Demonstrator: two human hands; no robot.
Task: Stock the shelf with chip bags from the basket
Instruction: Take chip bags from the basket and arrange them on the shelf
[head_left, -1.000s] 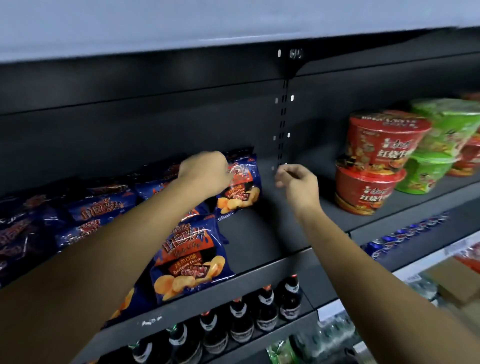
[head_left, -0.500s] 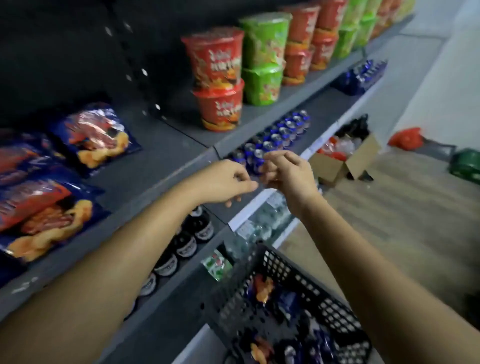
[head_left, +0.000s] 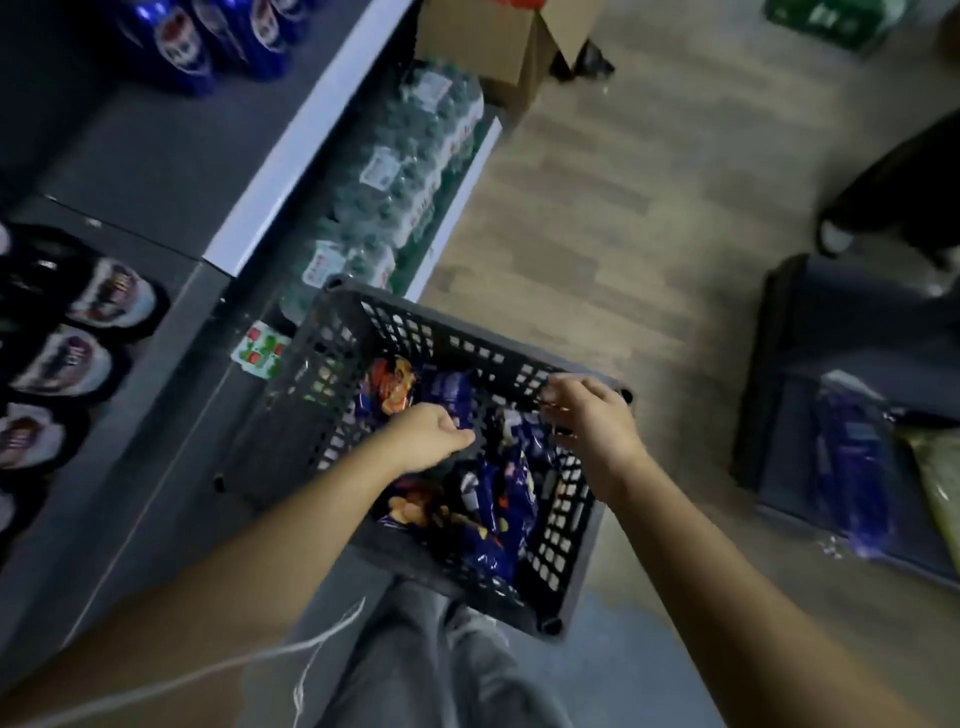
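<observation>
A shop aisle: left of the basket (head_left: 467, 332) of chip bags (head_left: 498, 493) runs a dark shelf (head_left: 156, 156) lined with dark bottles (head_left: 78, 358) and blue cans (head_left: 176, 41), wrapped packs of water (head_left: 410, 171) below, and a cardboard box (head_left: 488, 47) beyond on the floor (head_left: 649, 208).

Floor: pale wood-look planks (head_left: 649, 208) fill the centre and upper right of what I see, giving way to a grey-blue patch (head_left: 634, 670) at the bottom edge. Furniture: dark grey shelf (head_left: 156, 171) tiers with a white front strip (head_left: 291, 150) step down the left side, a brown cardboard box (head_left: 488, 47) stands at top centre, and a low dark unit (head_left: 831, 338) sits at the right edge. Light: dim and cool throughout.
</observation>
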